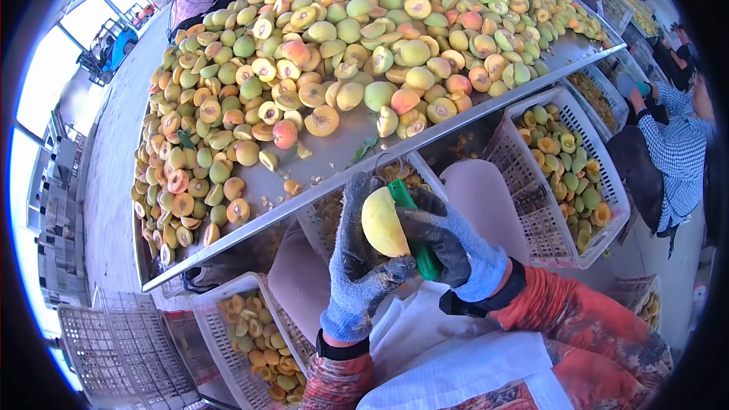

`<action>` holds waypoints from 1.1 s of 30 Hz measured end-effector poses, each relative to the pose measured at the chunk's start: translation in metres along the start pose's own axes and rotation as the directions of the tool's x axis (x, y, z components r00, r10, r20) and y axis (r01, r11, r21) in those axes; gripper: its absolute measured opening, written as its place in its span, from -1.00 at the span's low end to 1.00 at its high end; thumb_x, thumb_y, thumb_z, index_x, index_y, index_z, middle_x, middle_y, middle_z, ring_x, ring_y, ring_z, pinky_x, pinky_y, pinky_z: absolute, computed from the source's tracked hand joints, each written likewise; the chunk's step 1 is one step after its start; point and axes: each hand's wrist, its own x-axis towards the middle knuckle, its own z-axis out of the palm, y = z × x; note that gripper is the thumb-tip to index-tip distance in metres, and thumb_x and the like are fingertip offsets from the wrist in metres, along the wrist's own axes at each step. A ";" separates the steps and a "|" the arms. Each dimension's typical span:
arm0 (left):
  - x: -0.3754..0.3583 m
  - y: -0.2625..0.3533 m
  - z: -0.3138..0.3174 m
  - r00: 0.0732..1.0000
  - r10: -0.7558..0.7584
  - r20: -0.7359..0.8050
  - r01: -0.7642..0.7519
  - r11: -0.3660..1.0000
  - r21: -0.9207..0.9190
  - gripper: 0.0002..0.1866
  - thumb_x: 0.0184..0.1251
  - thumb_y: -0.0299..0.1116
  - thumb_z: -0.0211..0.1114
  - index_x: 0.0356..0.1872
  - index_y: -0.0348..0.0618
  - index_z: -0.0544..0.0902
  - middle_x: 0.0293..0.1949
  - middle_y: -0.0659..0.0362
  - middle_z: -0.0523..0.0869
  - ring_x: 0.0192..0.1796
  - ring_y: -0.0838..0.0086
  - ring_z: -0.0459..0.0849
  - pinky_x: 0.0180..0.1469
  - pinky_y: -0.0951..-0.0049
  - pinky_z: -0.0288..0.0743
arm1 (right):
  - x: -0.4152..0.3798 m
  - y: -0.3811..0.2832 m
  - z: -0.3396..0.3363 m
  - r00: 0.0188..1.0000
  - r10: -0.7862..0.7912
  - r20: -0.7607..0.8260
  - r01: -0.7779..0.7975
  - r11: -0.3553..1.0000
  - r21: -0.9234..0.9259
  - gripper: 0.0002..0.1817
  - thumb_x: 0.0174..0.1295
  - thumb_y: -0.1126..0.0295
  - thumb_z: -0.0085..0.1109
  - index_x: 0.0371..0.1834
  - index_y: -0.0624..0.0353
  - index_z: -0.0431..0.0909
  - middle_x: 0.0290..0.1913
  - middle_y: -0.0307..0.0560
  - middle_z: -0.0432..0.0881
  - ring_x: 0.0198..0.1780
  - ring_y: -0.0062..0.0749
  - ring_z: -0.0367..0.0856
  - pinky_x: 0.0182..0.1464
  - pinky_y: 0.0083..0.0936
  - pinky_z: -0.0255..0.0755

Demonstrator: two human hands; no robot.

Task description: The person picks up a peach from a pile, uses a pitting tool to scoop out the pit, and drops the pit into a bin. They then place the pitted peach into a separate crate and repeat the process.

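A halved peach (383, 222) is cupped over the lap in the closed left hand (357, 273); a green-handled tool (414, 235), blade hidden, is gripped by the right hand (448, 247). Flesh is judged light, soft, probably slippery; the skin side should be held.

The green-handled tool (414, 231) is mostly buried under the gloved right hand (454, 252), so its working end cannot be made out. The left hand (357, 273) covers the near side of the peach (383, 222) (whether whole or halved, I cannot tell). Below both hands, the forearms run off the bottom edge. Right of the hands, a seated person (676, 144) is cut by the frame.
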 end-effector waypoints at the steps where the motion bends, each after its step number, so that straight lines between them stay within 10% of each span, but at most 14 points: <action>1: 0.001 0.000 0.002 1.000 -0.003 -0.004 0.003 1.000 0.007 0.03 -0.16 -0.60 0.43 0.40 -0.19 0.02 0.35 0.07 0.21 0.34 0.32 0.27 0.29 0.33 0.26 | 0.000 0.002 -0.002 0.999 -0.047 0.001 0.047 0.999 -0.012 -0.62 0.19 0.54 0.02 0.12 0.26 0.39 0.04 -0.07 0.37 -0.04 -0.45 0.44 -0.07 -0.59 0.38; 11: 0.011 -0.011 0.005 1.000 -0.019 -0.008 0.018 0.999 -0.036 -0.03 -0.09 -0.51 0.40 0.40 -0.21 0.03 0.32 0.06 0.26 0.30 0.33 0.31 0.23 0.39 0.33 | -0.004 -0.003 -0.010 0.993 0.113 -0.036 -0.103 0.971 0.214 -0.55 0.21 0.44 0.03 0.20 0.20 0.32 0.08 -0.06 0.39 0.03 -0.44 0.42 -0.01 -0.54 0.37; 14: 0.013 -0.016 0.007 0.999 -0.037 -0.039 0.034 0.997 -0.073 -0.06 -0.06 -0.44 0.39 0.39 -0.23 0.05 0.31 0.06 0.27 0.30 0.33 0.31 0.24 0.39 0.30 | -0.011 0.022 -0.013 0.991 -0.132 -0.001 0.129 0.974 -0.189 -0.58 0.24 0.43 -0.01 0.20 0.18 0.32 0.09 -0.09 0.38 0.07 -0.44 0.42 0.02 -0.55 0.37; 15: 0.013 -0.018 0.004 0.998 -0.033 -0.044 0.029 0.997 -0.075 -0.06 -0.06 -0.44 0.39 0.39 -0.23 0.05 0.31 0.06 0.27 0.30 0.33 0.31 0.24 0.39 0.30 | -0.010 0.027 -0.010 0.974 0.217 -0.067 -0.193 0.946 0.261 -0.58 0.25 0.43 -0.01 0.20 0.17 0.32 0.11 -0.09 0.37 0.08 -0.44 0.42 0.03 -0.54 0.37; 16: 0.014 -0.021 0.000 0.998 -0.037 -0.045 0.033 0.996 -0.078 -0.09 -0.04 -0.45 0.38 0.38 -0.23 0.08 0.30 0.05 0.29 0.29 0.33 0.33 0.25 0.39 0.30 | -0.010 0.030 -0.007 0.842 0.538 0.030 -0.423 0.625 0.656 -0.58 0.25 0.43 0.00 0.20 0.15 0.31 0.13 -0.10 0.36 0.08 -0.44 0.42 0.05 -0.54 0.37; 19: 0.016 -0.017 -0.002 0.996 -0.058 -0.072 0.054 0.997 -0.059 -0.17 0.01 -0.41 0.35 0.35 -0.26 0.15 0.25 0.05 0.36 0.25 0.33 0.38 0.24 0.39 0.30 | 0.006 -0.008 -0.006 0.790 0.595 0.151 -0.363 0.255 0.896 -0.61 0.27 0.43 0.00 0.18 0.14 0.32 0.12 -0.11 0.38 0.09 -0.47 0.42 0.05 -0.52 0.38; 25: 0.013 -0.015 -0.015 0.971 -0.186 -0.152 0.131 0.941 -0.311 -0.40 0.12 -0.26 0.29 0.16 -0.33 0.36 0.06 0.03 0.53 0.04 0.34 0.55 0.08 0.40 0.43 | 0.009 -0.014 0.004 0.683 0.730 0.032 -0.409 0.345 0.845 -0.67 0.16 0.38 0.22 -0.02 0.14 0.42 -0.32 -0.20 0.57 -0.49 -0.55 0.58 -0.51 -0.65 0.49; 31: 0.008 -0.028 -0.024 0.929 -0.133 -0.346 0.092 0.987 -0.133 -0.50 -0.09 -0.64 0.37 -0.01 -0.25 0.49 -0.04 0.08 0.60 -0.09 0.40 0.61 -0.10 0.49 0.51 | 0.011 -0.014 0.010 0.653 0.757 0.025 -0.458 0.369 0.809 -0.65 0.15 0.30 0.25 -0.04 0.12 0.43 -0.39 -0.23 0.54 -0.53 -0.54 0.57 -0.54 -0.63 0.47; 33: 0.004 -0.032 -0.029 0.946 -0.119 -0.301 -0.004 0.925 -0.379 -0.58 0.09 -0.49 0.28 0.02 -0.29 0.48 -0.04 0.05 0.60 -0.07 0.38 0.60 -0.08 0.47 0.51 | 0.008 -0.010 0.008 0.666 0.742 0.071 -0.473 0.347 0.810 -0.68 0.19 0.37 0.19 0.00 0.11 0.41 -0.26 -0.21 0.53 -0.37 -0.52 0.57 -0.40 -0.58 0.50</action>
